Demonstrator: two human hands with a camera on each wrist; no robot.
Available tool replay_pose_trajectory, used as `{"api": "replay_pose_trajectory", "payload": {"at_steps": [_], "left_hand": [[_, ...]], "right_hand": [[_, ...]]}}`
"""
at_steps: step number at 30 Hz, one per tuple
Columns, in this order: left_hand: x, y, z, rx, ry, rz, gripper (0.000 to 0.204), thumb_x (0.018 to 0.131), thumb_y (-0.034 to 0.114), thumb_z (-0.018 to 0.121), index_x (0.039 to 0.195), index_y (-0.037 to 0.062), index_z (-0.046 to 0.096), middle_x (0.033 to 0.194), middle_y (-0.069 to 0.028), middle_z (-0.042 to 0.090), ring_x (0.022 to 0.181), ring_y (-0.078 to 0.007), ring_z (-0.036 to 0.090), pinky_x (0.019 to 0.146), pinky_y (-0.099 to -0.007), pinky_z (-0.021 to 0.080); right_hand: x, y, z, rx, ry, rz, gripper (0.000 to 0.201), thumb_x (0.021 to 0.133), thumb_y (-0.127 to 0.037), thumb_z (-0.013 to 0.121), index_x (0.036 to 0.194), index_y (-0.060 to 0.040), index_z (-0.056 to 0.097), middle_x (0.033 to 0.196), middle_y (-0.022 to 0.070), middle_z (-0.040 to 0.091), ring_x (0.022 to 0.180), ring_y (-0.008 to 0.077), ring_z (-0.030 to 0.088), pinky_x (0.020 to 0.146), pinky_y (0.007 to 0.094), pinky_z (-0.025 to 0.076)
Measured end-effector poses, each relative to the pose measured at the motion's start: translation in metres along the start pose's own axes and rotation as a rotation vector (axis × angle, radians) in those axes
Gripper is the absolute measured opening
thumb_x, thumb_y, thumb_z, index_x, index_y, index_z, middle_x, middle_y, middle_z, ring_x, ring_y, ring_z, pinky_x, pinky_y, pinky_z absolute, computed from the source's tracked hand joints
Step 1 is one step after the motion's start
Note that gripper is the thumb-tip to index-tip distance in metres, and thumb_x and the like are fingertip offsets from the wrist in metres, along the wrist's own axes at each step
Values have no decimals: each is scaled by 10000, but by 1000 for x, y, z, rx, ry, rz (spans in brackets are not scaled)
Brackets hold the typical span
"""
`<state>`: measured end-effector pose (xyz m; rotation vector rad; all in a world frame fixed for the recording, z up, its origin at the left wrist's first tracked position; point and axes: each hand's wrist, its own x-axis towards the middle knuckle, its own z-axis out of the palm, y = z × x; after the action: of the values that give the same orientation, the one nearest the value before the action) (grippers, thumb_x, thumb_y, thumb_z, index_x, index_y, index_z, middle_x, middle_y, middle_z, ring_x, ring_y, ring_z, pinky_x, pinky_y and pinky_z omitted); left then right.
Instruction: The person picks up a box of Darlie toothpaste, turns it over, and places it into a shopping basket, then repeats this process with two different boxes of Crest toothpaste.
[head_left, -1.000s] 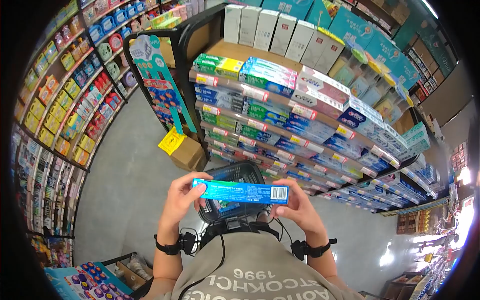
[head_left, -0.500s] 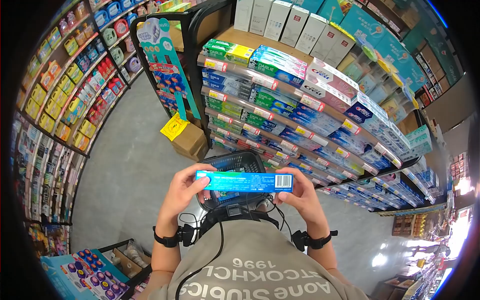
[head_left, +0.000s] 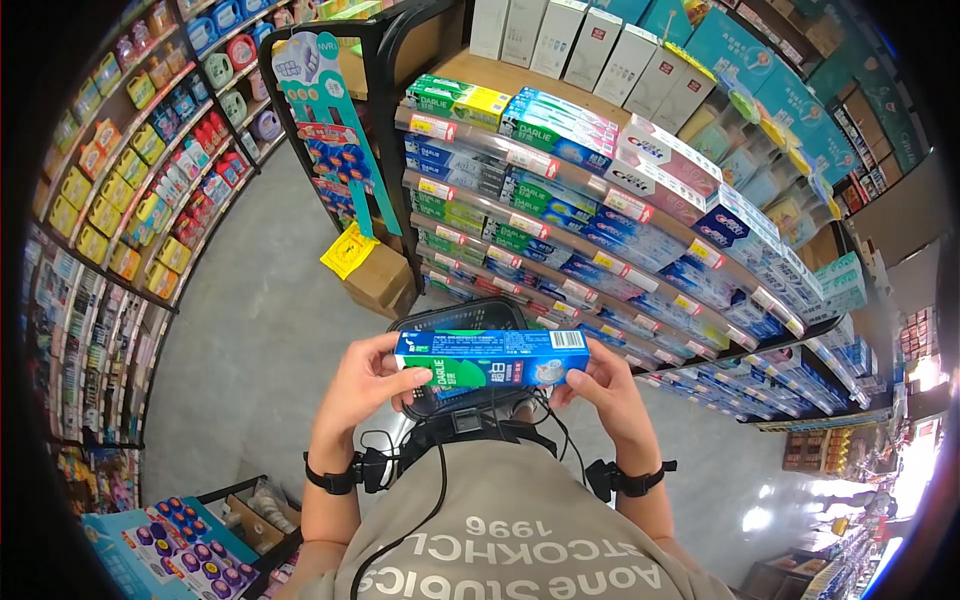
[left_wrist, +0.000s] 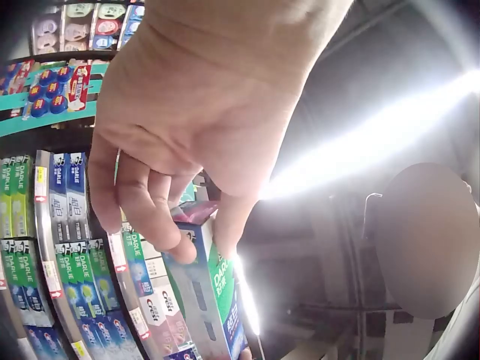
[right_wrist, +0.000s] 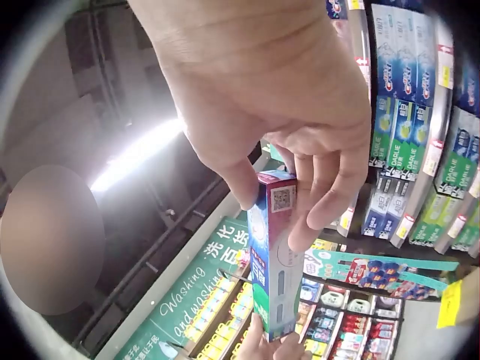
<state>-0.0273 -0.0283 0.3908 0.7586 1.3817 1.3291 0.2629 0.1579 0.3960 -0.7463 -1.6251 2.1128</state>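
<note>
A blue and green Darlie toothpaste box (head_left: 490, 362) is held level by its two ends, over a dark shopping basket (head_left: 470, 312). My left hand (head_left: 368, 385) pinches the end with the green logo, its thumb on the front face. At the barcode end, my right hand (head_left: 608, 390) grips with the thumb in front and the fingers behind. The left wrist view shows the box (left_wrist: 206, 292) between thumb and fingertips. In the right wrist view, a square code is printed on the box (right_wrist: 274, 255) near my thumb. The hands partly hide the basket below.
Shelves of toothpaste boxes (head_left: 600, 235) rise just ahead and to the right. A cardboard box (head_left: 378, 283) with a yellow bag (head_left: 348, 250) stands on the floor by the shelf end. Bottles and packs fill the left shelves (head_left: 120, 200). A display stand (head_left: 170, 550) is at lower left.
The toothpaste box has been turned in both hands: its front face with the Darlie logo now shows below the barcode side. Earlier, the head view also shifted slightly relative to the shelves.
</note>
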Motion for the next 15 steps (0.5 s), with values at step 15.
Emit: {"api": "replay_pose_trajectory", "payload": {"at_steps": [15], "left_hand": [[1,-5,-4,5,56,42,233,892,211,809,945,-4,739,706,7,665,558,-43,560,492,-211,427]], "right_hand": [[2,-5,7,-25,13,47,386,1005,-289,677,1195,40,615,818,161,742,645,223,736,591,308,608]]}}
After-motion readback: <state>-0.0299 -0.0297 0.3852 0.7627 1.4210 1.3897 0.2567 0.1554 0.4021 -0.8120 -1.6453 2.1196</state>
